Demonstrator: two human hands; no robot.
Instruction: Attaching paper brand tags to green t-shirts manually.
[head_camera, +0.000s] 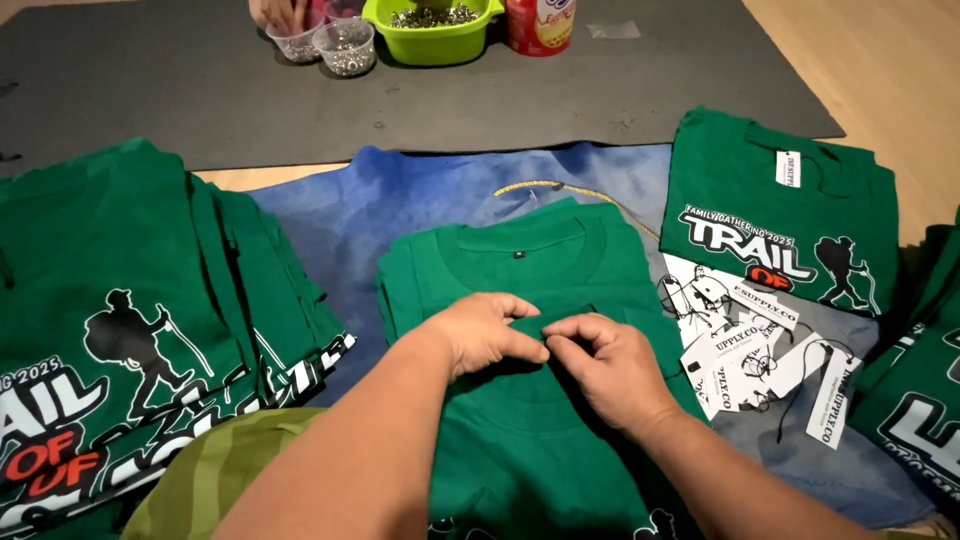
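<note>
Both hands meeting at the middle of the view, fingertips almost touching. Left hand (487, 328) curled, thumb and forefinger pinching a fold of the green shirt (530, 400); right hand (606, 362) likewise pinched on the same fold, just beside the left. Shirt directly beneath and ahead of the hands, collar pointing away, long axis running from collar toward the body — neither hand clearly nearer, both on it. One shirt on top; edges of others seemingly stacked below, count not clear.

Further out: a blue cloth (400, 200) spread under the shirt, a yellowish cord (560, 187) lying past the collar. To the right, a loose heap of white hang tags (760, 350) with black strings — several, too tangled to count — and beyond them one folded green printed shirt (775, 215). To the left, a pile of green printed shirts (130, 320), several deep.

At the far edge, on a dark grey mat (200, 90) — two clear cups (330, 42) of small metal pieces, one lime-green tub (435, 35) of the same, one red can (538, 25), and another person's hand (280, 12) by the cups.
</note>
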